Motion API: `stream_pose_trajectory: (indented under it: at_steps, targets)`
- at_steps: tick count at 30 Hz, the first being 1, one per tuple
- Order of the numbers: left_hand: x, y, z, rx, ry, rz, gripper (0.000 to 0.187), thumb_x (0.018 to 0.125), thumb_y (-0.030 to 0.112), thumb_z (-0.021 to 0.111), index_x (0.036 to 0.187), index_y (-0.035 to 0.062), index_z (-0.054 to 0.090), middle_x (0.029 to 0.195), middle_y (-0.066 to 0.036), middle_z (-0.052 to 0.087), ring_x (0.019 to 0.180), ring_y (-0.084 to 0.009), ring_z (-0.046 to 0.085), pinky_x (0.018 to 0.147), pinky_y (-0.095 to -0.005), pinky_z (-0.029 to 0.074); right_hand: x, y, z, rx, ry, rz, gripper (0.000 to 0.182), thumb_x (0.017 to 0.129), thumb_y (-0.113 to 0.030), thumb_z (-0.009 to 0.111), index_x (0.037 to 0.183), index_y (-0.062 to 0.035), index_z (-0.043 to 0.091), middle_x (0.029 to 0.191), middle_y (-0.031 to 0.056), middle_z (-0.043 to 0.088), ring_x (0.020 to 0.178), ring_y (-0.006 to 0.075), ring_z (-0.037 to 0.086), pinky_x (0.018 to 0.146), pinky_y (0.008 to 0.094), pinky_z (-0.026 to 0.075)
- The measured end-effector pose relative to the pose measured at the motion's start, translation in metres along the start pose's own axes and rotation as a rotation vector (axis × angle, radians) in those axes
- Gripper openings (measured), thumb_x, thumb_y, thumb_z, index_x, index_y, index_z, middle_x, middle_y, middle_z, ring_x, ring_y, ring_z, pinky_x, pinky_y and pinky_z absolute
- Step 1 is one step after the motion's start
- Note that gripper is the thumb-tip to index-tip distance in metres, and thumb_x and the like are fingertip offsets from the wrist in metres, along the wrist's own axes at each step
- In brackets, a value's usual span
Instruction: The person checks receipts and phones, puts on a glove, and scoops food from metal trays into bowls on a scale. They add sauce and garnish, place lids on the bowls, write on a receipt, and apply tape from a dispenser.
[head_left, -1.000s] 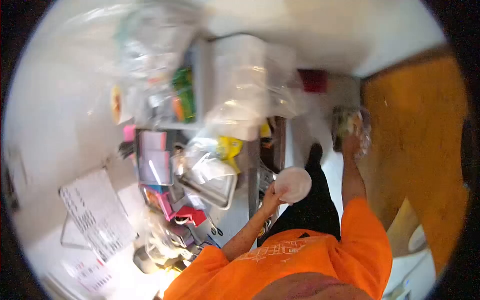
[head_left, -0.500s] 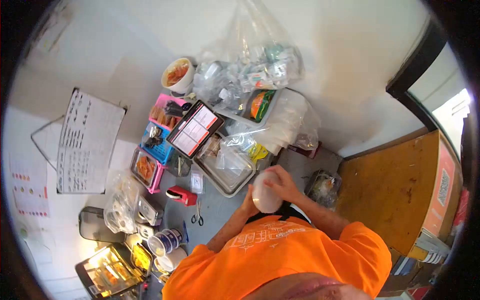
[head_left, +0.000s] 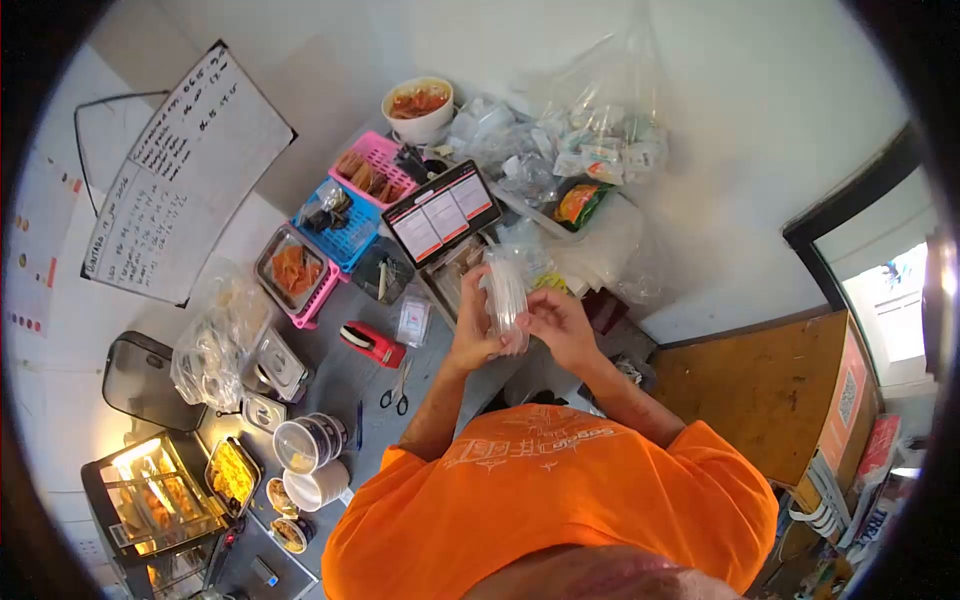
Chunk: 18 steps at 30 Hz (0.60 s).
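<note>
In front of my chest I hold a stack of clear plastic lids (head_left: 508, 298), tilted nearly on edge. My left hand (head_left: 472, 325) is closed around its left side. At the lower right edge, the fingers of my right hand (head_left: 560, 325) pinch the rims of the lids. Behind the stack stands a tablet (head_left: 443, 212) with a lit screen. A metal tray is partly hidden by the tablet and my hands.
Left of my arms lie a red stapler (head_left: 371, 345), scissors (head_left: 397, 388) and a pen (head_left: 360, 425). Stacked tubs (head_left: 310, 443) and a tray of yellow food (head_left: 233, 475) stand lower left. Baskets (head_left: 340, 225) line the wall side. A wooden surface (head_left: 745, 390) is at right.
The stack has turned from lying face-up to standing nearly on edge and has risen away from my body. My right hand has shifted from its top to its lower right edge. The view has swung.
</note>
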<state>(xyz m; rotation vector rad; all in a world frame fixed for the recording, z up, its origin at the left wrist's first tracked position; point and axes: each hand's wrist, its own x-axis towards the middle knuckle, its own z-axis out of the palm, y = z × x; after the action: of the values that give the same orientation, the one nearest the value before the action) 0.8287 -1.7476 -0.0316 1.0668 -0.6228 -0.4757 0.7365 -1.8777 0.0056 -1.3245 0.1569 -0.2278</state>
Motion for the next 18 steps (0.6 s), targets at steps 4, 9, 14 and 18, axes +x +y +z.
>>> stream_pose_trajectory:
  at_steps: [4,9,14,18]
  targets:
    - [-0.007,0.015,-0.033,-0.031,0.029,-0.029,0.099,0.052,0.027,0.075,0.134,0.0082,0.024,0.127,-0.009,0.034,0.12,-0.0261,0.037,0.099,-0.0389,0.034,0.017,-0.006,0.022,-0.004,-0.144,0.017,0.01,0.084,-0.006,0.063,0.081,-0.0003,0.054,0.08,-0.0016,0.053,0.075,0.0055,0.05,0.069,0.0213,0.042]
    - [-0.005,0.025,-0.077,-0.386,0.12,-0.27,0.096,0.066,0.058,0.062,0.14,0.0111,0.024,0.136,-0.013,0.036,0.124,-0.0281,0.039,0.099,-0.0476,0.039,0.034,-0.011,0.013,-0.158,-0.032,-0.076,0.004,0.081,-0.002,0.06,0.081,-0.0014,0.056,0.081,-0.0006,0.055,0.074,0.0078,0.053,0.07,0.0237,0.043]
    - [0.099,0.031,-0.1,-0.386,0.19,-0.146,0.078,0.077,0.056,0.054,0.14,0.0235,0.022,0.125,-0.01,0.042,0.109,-0.0276,0.049,0.076,-0.0502,0.054,0.045,-0.011,-0.036,0.076,0.459,-0.073,0.005,0.083,-0.006,0.057,0.08,-0.0026,0.055,0.08,0.0059,0.06,0.066,0.0106,0.059,0.061,0.0237,0.048]
    - [0.236,0.022,-0.101,-0.229,0.226,-0.281,0.066,0.082,0.052,0.049,0.134,0.0126,0.041,0.119,-0.008,0.053,0.104,-0.0268,0.052,0.079,-0.0451,0.05,0.057,-0.02,-0.058,0.051,0.515,-0.024,0.005,0.085,-0.008,0.057,0.083,-0.0034,0.054,0.082,0.0052,0.06,0.07,0.011,0.06,0.061,0.0242,0.05]
